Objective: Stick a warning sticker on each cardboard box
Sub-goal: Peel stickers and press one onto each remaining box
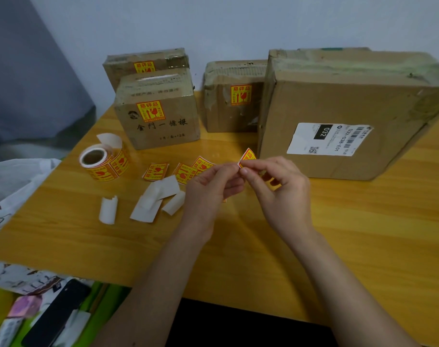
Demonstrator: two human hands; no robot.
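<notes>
A warning sticker (247, 157) is pinched between the left hand (214, 182) and right hand (279, 182), seemingly at its backing. Four cardboard boxes (338, 116) are stood on a yellow wooden table (238, 246) against a pale wall (213, 21).

Dim, flat indoor light with soft, weak shadows. Faint glare showed on the glossy yellow wooden table (263, 246) near the stickers. Wide-angle distortion bent the edges; the large brown cardboard box (338, 108) looked smeared along its top, corners soft.

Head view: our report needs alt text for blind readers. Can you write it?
Both hands, left and right, pinch a warning sticker over a wooden table. Three small boxes behind already carry stickers; the big box shows only a shipping label.
</notes>
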